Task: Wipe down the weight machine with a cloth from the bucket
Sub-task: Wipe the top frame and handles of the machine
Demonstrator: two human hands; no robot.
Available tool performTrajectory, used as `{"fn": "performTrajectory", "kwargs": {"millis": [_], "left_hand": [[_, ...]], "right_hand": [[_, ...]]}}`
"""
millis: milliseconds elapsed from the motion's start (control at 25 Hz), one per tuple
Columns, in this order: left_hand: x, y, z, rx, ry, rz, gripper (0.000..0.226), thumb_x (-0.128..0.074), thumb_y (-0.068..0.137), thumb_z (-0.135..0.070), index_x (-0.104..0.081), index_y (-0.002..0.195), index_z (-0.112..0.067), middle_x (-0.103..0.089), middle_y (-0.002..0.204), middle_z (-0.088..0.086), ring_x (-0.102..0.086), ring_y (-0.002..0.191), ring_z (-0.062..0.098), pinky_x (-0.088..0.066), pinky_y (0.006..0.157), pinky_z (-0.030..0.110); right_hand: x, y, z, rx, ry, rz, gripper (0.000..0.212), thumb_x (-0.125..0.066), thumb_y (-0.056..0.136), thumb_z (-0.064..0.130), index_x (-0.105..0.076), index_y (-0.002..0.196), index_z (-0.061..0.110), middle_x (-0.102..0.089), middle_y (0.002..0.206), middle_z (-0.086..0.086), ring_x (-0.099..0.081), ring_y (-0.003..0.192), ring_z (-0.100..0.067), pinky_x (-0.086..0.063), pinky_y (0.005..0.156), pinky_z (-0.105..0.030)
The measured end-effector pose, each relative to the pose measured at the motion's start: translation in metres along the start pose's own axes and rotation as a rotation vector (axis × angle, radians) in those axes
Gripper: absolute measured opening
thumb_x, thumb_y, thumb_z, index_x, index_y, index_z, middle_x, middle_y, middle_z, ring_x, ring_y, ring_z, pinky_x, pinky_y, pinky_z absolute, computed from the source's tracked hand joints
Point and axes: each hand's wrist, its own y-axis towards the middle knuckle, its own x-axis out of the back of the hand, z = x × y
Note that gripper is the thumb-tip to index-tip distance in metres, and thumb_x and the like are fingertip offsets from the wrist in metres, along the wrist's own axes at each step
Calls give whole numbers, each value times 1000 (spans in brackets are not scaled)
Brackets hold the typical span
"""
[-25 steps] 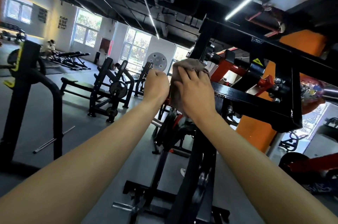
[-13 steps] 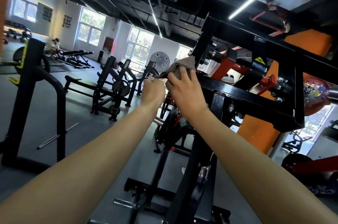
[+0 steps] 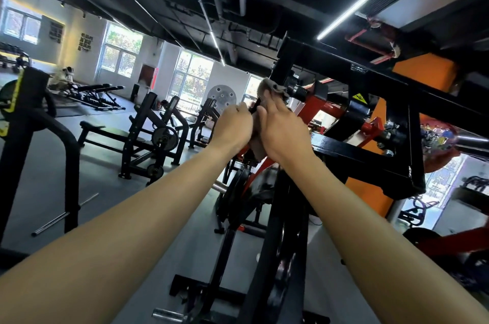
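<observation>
Up high, both hands work the cloth on the machine's black frame.

Right hand (image 3: 280, 127) lies with fingers straight over the cloth (image 3: 270, 86), pressing it against the end of the upper beam. Left hand (image 3: 232, 125) is curled just beside it and seems to pinch a corner of the cloth, though the grip itself is hidden. The cloth bunches above the right fingertips, touching the machine (image 3: 344, 150) next to a black bolt (image 3: 296, 90) and a red arm (image 3: 312, 109). To do this pass well, I would press with a flat palm, pull the slack taut with the left hand, wrap the cloth round the beam's edges, and work into the bolt's ridges rather than skim past. No bucket is in view. A bench (image 3: 113, 135) stands well apart behind.
</observation>
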Motion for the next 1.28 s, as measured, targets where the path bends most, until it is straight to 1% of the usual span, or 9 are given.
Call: {"fn": "performTrajectory", "kwargs": {"millis": [200,320,480,640,800,880,1040,1160,1280], "left_hand": [[-2,13,8,-98,82,72,51,-26,108,-41,-56,129,-5,-63,126,13,-59,114,30,-46,101,47],[3,16,10,-84,122,120,47,-25,110,-37,-47,135,-4,-58,130,14,-55,117,29,-40,91,39],[5,17,9,-99,135,151,46,-23,111,-35,-41,140,-5,-55,133,16,-53,117,29,-35,88,36],[3,13,9,-124,135,135,39,-22,110,-24,-45,132,-1,-55,130,19,-54,113,33,-39,87,38],[-1,15,11,-115,120,102,41,-23,110,-33,-45,130,-6,-56,126,15,-54,115,30,-37,89,38],[-2,16,13,-133,118,93,41,-23,110,-34,-46,129,-7,-57,124,13,-55,114,29,-38,89,38],[-1,11,11,-138,127,104,39,-21,110,-33,-45,128,-8,-58,117,12,-57,106,27,-42,87,40],[1,9,10,-139,119,108,37,-22,111,-33,-44,129,-9,-58,115,11,-56,107,27,-43,90,40],[-1,9,12,-140,103,99,35,-21,111,-35,-44,125,-13,-57,114,8,-54,110,25,-37,88,37]], "right_hand": [[-1,7,24,-58,-70,5,42,-38,105,18,-49,143,4,-50,146,-15,-56,123,-33,-52,93,-51],[6,-12,21,-21,-113,-35,37,-43,100,16,-59,132,8,-61,130,-12,-56,119,-33,-44,102,-47],[8,12,-1,-331,186,12,34,-32,110,24,-56,124,5,-67,117,-18,-62,103,-41,-37,73,-39],[13,4,1,-253,224,65,29,-29,112,29,-48,115,8,-68,99,-19,-61,89,-40,-35,70,-40],[-2,-23,7,-109,189,-187,13,-39,106,16,-50,112,12,-70,93,-8,-64,88,-34,-46,87,-47],[-2,-14,6,-137,157,-154,17,-37,106,16,-50,116,12,-69,86,-8,-61,81,-30,-44,97,-47],[17,10,-1,-327,241,79,33,-30,111,29,-52,127,11,-70,103,-16,-63,92,-39,-44,73,-41],[5,-18,8,-145,208,-131,24,-36,110,26,-54,118,13,-71,94,-10,-65,86,-37,-44,74,-42],[-2,-27,2,-92,272,-222,20,-39,107,26,-56,117,20,-72,106,-3,-65,96,-29,-47,85,-44]]}}
